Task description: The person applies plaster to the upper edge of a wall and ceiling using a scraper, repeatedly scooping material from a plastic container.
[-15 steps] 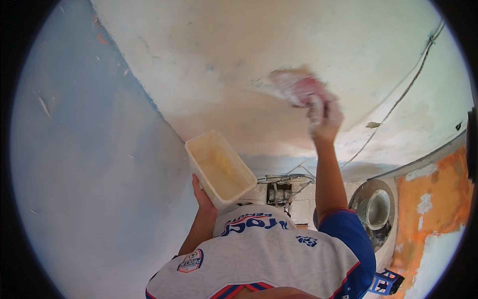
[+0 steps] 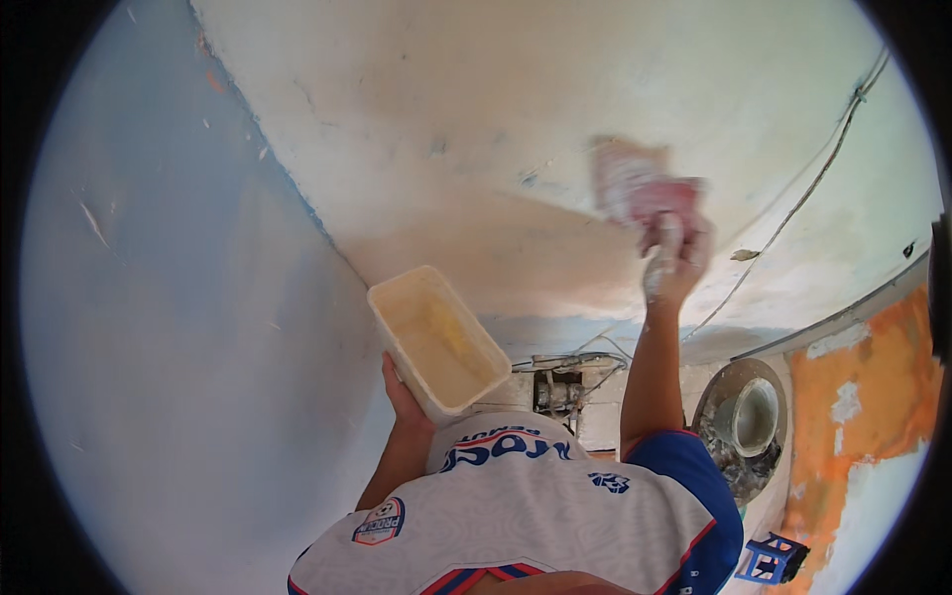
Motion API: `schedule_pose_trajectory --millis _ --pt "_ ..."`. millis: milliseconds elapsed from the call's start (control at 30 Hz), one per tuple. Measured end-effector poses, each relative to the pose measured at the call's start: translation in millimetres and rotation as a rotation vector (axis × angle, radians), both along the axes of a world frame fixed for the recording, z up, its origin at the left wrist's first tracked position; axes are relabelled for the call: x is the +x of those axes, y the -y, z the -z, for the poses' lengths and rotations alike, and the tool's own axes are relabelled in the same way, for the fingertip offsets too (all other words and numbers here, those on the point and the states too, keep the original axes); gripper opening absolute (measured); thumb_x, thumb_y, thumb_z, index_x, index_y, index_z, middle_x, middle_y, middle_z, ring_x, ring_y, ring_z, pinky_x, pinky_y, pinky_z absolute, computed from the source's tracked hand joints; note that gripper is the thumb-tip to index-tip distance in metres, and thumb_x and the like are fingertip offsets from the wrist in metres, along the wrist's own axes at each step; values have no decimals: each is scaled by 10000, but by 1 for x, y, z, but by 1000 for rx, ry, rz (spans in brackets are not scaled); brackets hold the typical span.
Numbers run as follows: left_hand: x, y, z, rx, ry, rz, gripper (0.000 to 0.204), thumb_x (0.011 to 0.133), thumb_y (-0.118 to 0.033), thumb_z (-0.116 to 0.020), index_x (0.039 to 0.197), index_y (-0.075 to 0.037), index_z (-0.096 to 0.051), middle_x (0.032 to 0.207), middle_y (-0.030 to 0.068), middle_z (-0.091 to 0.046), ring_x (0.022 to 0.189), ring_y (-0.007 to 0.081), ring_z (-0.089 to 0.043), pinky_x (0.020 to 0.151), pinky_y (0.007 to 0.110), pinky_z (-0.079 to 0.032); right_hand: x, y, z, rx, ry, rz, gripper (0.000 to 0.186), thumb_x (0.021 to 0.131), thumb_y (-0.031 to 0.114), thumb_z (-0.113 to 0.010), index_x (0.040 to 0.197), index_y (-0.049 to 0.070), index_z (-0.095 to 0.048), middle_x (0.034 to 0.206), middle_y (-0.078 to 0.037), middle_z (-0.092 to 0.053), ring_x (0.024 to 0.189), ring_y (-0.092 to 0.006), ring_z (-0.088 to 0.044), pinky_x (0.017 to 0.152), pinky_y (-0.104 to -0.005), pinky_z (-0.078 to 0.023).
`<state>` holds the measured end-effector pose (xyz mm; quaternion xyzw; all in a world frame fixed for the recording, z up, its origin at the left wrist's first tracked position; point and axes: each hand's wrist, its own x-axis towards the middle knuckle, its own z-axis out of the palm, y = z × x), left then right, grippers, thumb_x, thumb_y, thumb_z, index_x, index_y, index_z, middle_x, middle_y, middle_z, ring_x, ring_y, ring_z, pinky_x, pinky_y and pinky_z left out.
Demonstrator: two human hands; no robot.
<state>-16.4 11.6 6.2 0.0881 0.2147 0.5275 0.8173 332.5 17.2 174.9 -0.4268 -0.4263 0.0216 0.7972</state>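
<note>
Right hand [image 2: 677,260] is being kept clamped on a stiff, light trowel [image 2: 635,183] against the ceiling [image 2: 476,119], while the light, rigid tub [image 2: 436,342] is being cradled underneath by the left hand [image 2: 405,395].

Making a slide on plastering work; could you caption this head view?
Left hand holds a cream rectangular plastic tub; right hand presses a pinkish flat trowel against the ceiling.

Left hand [image 2: 405,397] under cream tub [image 2: 436,340], right hand [image 2: 676,256] with trowel [image 2: 635,183] on ceiling [image 2: 555,109].

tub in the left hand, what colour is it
Pale cream, almost off-white, with yellowish paste inside the tub; the head view shows it, held up by the left hand.
</note>
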Motion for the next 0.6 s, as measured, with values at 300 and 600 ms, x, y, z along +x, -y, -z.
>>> schedule_pose_trajectory --millis 300,600 --pt "-10 -15 -5 27 -7 60 752 1042 -645 -272 1557 -109 -388 1522 121 -495 1365 318 -510 1134 459 -429 24 9 -17 61 -53 72 99 1047 93 -571 1120 33 -544 837 -68 -638 561 -90 -517 478 -232 -406" --pt "-19 -18 10 44 -83 60 741 1040 -651 -308 1536 -109 -412 1515 114 -502 1352 296 -522 1127 444 -436 26 -5 -16 -86 -112 8 140 1025 75 -610 1140 6 -567 813 -47 -618 529 -76 -491 452 -229 -380"
